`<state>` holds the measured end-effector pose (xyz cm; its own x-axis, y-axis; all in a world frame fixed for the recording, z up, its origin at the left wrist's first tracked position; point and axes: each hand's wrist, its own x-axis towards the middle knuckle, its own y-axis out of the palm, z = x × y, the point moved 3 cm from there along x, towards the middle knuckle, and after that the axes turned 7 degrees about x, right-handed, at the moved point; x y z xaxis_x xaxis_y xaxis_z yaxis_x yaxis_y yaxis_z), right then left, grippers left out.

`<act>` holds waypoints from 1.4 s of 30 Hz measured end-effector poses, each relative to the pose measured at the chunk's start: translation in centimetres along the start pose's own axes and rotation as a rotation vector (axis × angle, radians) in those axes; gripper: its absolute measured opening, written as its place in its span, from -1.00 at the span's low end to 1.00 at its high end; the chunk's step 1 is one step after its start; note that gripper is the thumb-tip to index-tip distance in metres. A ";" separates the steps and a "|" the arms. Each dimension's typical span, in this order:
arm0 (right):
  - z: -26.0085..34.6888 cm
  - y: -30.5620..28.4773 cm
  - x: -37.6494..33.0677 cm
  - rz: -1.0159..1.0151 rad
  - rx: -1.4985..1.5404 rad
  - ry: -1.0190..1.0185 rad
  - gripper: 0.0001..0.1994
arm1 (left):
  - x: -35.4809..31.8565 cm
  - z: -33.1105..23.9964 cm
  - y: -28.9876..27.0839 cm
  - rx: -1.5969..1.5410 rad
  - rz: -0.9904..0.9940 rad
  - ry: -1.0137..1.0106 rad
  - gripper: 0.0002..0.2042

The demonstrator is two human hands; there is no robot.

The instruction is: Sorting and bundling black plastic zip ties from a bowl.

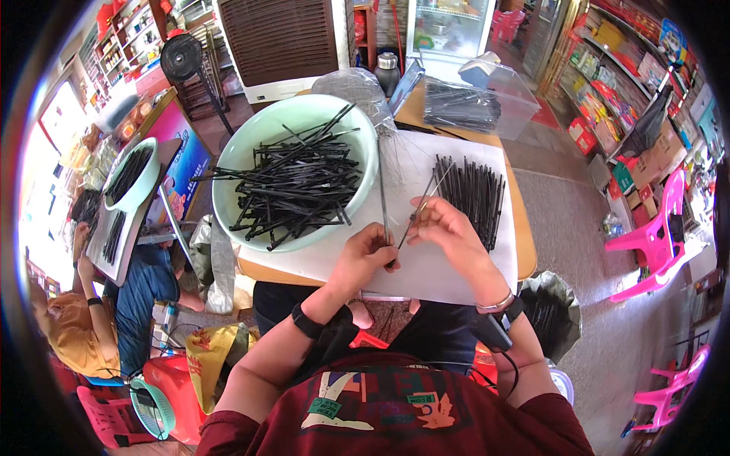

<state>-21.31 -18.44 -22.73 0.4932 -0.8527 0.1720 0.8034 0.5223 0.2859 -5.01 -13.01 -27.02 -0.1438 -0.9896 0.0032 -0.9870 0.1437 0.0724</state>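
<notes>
My left hand [362, 257] is closed around the lower end of a thin black stick [383, 194], which stands up from the fingers. Just right of it, my right hand [455, 234] has its thumb and forefinger closed on another thin dark strip [432, 188], slanting up to the right. The lower ends of both pieces come close together near my left fingertips. Beyond my right hand, many black sticks [473, 199] lie side by side in a row on the white sheet [414, 280]. A pale green basin [232, 220] at the left holds a loose heap of black sticks [300, 178].
Behind the row stands a clear plastic box [521, 99] with bagged dark pieces. A propped phone [407, 87] and fine wires [393, 156] are near the basin. At far left a co-worker [84, 334] sits by another basin [152, 182]. Pink chairs [646, 243] stand right.
</notes>
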 end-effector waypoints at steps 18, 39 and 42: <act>0.3 -0.8 -1.6 -0.017 -0.141 0.086 -0.76 | 0.5 -0.8 1.9 0.160 -0.064 0.028 -0.90; -0.1 -0.9 -0.6 -0.209 -0.675 -0.239 -0.86 | 1.5 -0.4 3.3 0.404 -0.083 0.148 -0.80; 0.7 -2.2 -0.5 -0.249 -0.475 -0.014 -0.87 | 2.8 -1.5 4.1 0.497 -0.081 0.225 -0.76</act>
<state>-23.53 -19.15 -22.73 0.2666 -0.9493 0.1665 0.9596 0.2453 -0.1380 -9.40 -15.20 -25.27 -0.1009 -0.9670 0.2339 -0.9173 -0.0006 -0.3982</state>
